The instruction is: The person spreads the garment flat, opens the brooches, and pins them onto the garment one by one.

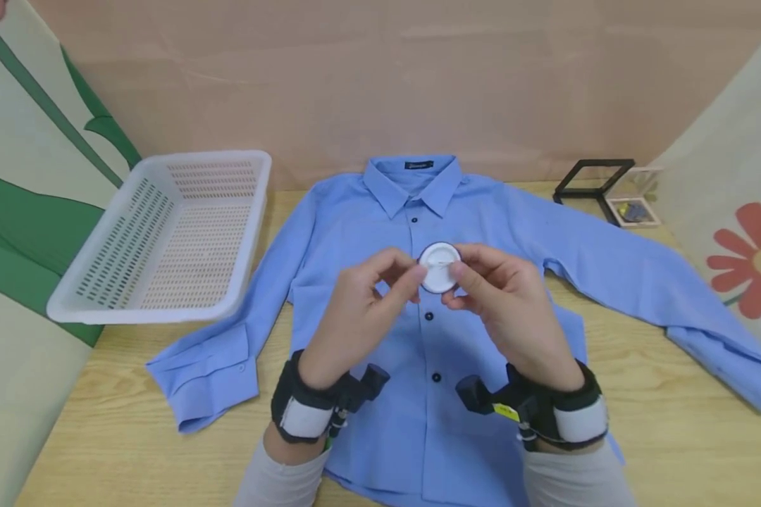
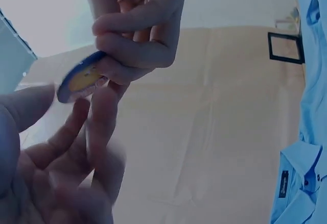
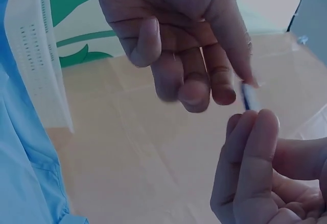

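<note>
A round pin badge (image 1: 440, 277) is held up over the shirt, its white back with a thin metal pin facing the head camera. The left wrist view shows its blue-rimmed front with a yellow patch. My right hand (image 1: 510, 306) pinches the badge between thumb and fingers. My left hand (image 1: 366, 310) is at the opposite edge, its thumb touching the badge near the pin; its fingers, partly blurred, are loosely bent and seem apart from it. Below both hands a blue button-up shirt (image 1: 368, 401) lies front up, collar away from me, sleeves spread.
A white perforated basket (image 1: 254, 232) stands at the left, by the shirt's sleeve. A black frame (image 1: 592, 163) and a small light-coloured case (image 1: 637, 215) with a dark and yellow item sit at the back right. The wooden table (image 1: 666, 436) meets a beige backdrop (image 1: 380, 84).
</note>
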`<state>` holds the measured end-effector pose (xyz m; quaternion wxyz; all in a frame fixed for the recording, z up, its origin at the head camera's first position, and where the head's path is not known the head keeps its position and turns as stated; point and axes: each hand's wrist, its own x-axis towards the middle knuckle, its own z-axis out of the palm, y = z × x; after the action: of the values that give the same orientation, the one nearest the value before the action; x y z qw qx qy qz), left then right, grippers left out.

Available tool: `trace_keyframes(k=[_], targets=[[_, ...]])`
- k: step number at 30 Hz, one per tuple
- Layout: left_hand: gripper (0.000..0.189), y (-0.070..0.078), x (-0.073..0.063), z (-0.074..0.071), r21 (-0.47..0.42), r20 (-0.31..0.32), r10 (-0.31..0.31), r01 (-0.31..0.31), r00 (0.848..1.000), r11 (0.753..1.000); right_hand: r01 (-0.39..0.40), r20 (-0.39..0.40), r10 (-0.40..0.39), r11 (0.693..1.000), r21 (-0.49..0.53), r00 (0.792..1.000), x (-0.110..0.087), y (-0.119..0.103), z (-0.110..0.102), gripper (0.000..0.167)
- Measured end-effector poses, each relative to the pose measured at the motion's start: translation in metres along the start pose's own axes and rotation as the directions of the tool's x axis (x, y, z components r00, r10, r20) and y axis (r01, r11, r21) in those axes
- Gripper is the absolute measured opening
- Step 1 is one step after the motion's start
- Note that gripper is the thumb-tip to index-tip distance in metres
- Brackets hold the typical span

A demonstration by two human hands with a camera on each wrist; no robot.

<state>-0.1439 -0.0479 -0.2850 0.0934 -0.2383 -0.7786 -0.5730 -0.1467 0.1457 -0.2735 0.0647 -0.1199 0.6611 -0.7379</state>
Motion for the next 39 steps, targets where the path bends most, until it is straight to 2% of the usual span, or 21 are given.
trace_keyframes(k=[1, 4, 7, 12, 17, 22, 27, 33, 39], targets=[[0.013, -0.001, 0.001, 0.000, 0.022, -0.028, 0.021, -0.021, 0.999, 1.000, -0.002, -0.003, 0.002, 1.000, 0.021, 1.000, 0.000, 0.000, 0.000, 0.025], [0.043, -0.004, 0.003, -0.001, 0.082, -0.099, 0.111, -0.103, 0.989, 0.991, 0.000, 0.000, 0.000, 0.997, 0.073, 1.000, 0.001, 0.001, 0.000, 0.026], [0.062, -0.007, 0.003, -0.002, 0.095, -0.112, 0.189, -0.178, 0.976, 0.979, -0.006, 0.016, 0.004, 0.992, 0.124, 1.000, 0.002, 0.002, -0.001, 0.023], [0.063, -0.012, 0.006, 0.000, 0.080, -0.080, 0.234, -0.228, 0.969, 0.970, -0.019, 0.047, 0.012, 0.989, 0.150, 0.999, 0.004, 0.005, -0.001, 0.018], [0.061, -0.017, 0.008, 0.004, 0.077, -0.080, 0.273, -0.267, 0.959, 0.961, -0.047, 0.075, 0.032, 0.978, 0.204, 0.997, 0.007, 0.010, 0.001, 0.016], [0.061, -0.019, 0.007, 0.004, 0.078, -0.078, 0.275, -0.269, 0.958, 0.960, -0.075, 0.080, 0.056, 0.965, 0.253, 0.995, 0.009, 0.013, 0.003, 0.016], [0.060, -0.021, 0.006, 0.004, 0.084, -0.081, 0.265, -0.258, 0.961, 0.962, -0.087, 0.084, 0.069, 0.968, 0.234, 0.994, 0.010, 0.015, 0.003, 0.016], [0.057, -0.026, 0.008, 0.000, 0.084, -0.092, 0.247, -0.239, 0.965, 0.967, -0.104, 0.054, 0.099, 0.989, 0.107, 0.994, 0.013, 0.019, 0.002, 0.017], [0.054, -0.043, 0.011, -0.011, 0.075, -0.082, 0.172, -0.166, 0.982, 0.983, -0.082, -0.019, 0.081, 0.994, -0.078, 0.997, 0.019, 0.022, -0.013, 0.016]])
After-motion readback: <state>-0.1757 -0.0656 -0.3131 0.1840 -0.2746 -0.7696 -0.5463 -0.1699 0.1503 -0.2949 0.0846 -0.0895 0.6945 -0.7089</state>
